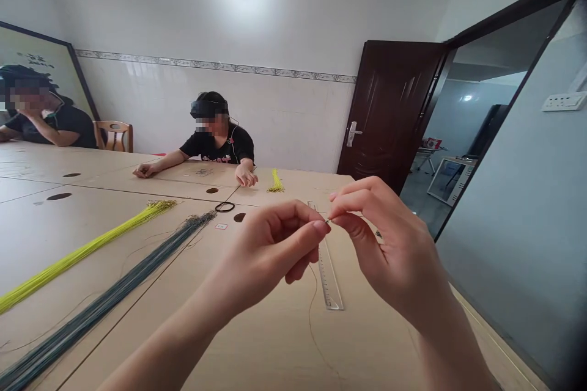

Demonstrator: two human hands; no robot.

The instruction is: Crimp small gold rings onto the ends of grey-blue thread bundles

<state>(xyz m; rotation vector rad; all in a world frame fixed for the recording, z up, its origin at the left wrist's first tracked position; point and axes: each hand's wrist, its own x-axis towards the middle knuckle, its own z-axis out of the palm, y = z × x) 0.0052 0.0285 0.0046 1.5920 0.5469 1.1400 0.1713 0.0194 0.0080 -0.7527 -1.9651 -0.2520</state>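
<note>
Tiny dark piece [327,222]: raised above the worktop [257,342], too small to identify.
Left hand [275,244]: grip pinched closed on it.
Right hand [389,244]: grip nearly closed beside it; cannot tell whether it holds.
Ruler [331,281]: flat below, near a loose thread [310,317].

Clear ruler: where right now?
Head view, just right of centre: the clear ruler lies on the table, partly hidden by the left hand, near end in view.
</note>
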